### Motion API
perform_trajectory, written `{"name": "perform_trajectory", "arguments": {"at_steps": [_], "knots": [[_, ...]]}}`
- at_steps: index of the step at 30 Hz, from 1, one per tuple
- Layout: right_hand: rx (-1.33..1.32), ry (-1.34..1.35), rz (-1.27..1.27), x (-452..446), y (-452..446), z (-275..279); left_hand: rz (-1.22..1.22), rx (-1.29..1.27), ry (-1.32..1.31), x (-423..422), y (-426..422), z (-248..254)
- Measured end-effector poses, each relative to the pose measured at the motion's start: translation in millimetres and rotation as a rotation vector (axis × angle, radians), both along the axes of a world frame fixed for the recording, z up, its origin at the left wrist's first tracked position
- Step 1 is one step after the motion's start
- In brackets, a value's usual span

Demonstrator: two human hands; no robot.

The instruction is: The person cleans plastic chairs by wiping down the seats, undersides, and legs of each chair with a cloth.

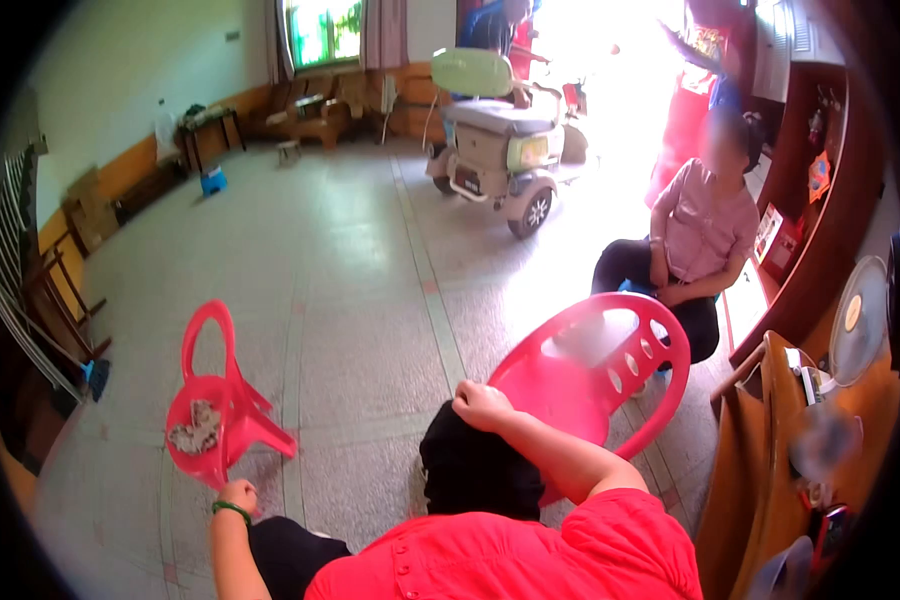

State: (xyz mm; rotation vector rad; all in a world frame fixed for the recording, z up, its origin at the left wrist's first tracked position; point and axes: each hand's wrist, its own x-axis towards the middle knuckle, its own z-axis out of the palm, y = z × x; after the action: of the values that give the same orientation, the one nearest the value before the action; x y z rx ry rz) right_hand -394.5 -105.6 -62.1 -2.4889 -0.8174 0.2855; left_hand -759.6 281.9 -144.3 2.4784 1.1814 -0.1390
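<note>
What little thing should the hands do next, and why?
Perhaps the left hand should reach forward to the crumpled, pale thing on the small pink chair. That hand is much nearer, close to the seat's front edge, while the right hand rests on the knee.

The small pink plastic chair with a looped back [238, 418] looks smooth and faintly glossy to me, as does the large pink plastic chair with a slotted back [545, 392]. On the small one, a crumpled greyish cloth-like piece [196, 428] looks rough and matt. The loose black cloth trousers [480, 470] are matt too, while the round green bangle [230, 508] seems smooth. The speckled grey hard floor [350, 260] shines; the brown wooden cabinet [730, 500] has a soft sheen.
</note>
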Motion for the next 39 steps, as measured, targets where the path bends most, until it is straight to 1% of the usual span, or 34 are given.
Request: {"name": "perform_trajectory", "arguments": {"at_steps": [2,3,4,6,7,9,10,11,13,14,15,17,18,19,21,22,24,25,27,28,29,30,32,36,39], "knots": [[-0.057,0.102,0.050,23,11,-6,0.009,0.037,0.022,5,-2,5],[-0.047,0.141,0.081,38,17,-17,0.024,0.043,0.037,5,-2,5],[-0.032,0.207,0.091,41,23,-15,0.029,0.041,0.045,4,-2,3],[0.013,0.319,0.147,43,31,-14,0.024,-0.005,-0.037,2,-3,0],[0.047,0.253,0.191,41,34,-15,0.033,0.007,-0.050,5,-3,4],[-0.047,0.112,0.297,50,44,-29,-0.059,0.079,0.009,3,-7,7],[-0.101,0.089,0.320,48,44,-25,-0.079,0.085,-0.012,1,-5,6],[-0.104,0.102,0.321,44,46,-24,-0.079,0.079,0.000,-1,-1,5],[-0.063,0.025,0.183,35,41,-22,0.037,-0.028,-0.043,-2,-2,-3],[-0.214,0.072,0.171,30,42,-10,0.015,-0.026,-0.027,-3,1,-6],[-0.208,0.065,0.172,28,43,1,0.016,-0.020,-0.033,2,5,-7],[-0.363,0.110,0.130,18,43,6,-0.034,0.020,0.036,4,-3,1],[-0.391,0.077,0.150,24,45,-9,-0.042,0.028,0.072,7,-6,5],[-0.435,0.064,0.157,15,45,7,-0.026,0.012,0.058,7,-3,1],[-0.439,0.101,0.156,8,40,24,0.000,-0.079,0.084,16,-13,20],[-0.455,0.126,0.139,6,36,25,-0.091,-0.012,0.040,9,1,-2],[-0.378,0.146,0.161,8,36,28,-0.121,0.007,0.051,8,10,-13],[-0.386,0.157,0.150,10,37,26,-0.139,-0.001,0.042,7,14,-19],[-0.311,0.146,0.239,17,33,16,-0.132,-0.019,0.051,8,12,-17],[-0.276,0.123,0.238,23,33,2,-0.138,-0.032,0.060,9,17,-23],[-0.240,0.099,0.235,25,33,-2,-0.206,0.011,0.021,5,25,-34],[-0.249,0.112,0.209,26,31,-5,-0.204,-0.013,0.015,3,33,-45],[-0.225,0.138,0.201,18,33,14,-0.205,-0.070,-0.028,2,36,-46],[-0.219,0.126,0.187,13,32,19,-0.254,-0.121,-0.039,-7,56,-71],[-0.207,0.076,0.223,22,31,-1,-0.265,-0.133,-0.021,-10,55,-68]]}}
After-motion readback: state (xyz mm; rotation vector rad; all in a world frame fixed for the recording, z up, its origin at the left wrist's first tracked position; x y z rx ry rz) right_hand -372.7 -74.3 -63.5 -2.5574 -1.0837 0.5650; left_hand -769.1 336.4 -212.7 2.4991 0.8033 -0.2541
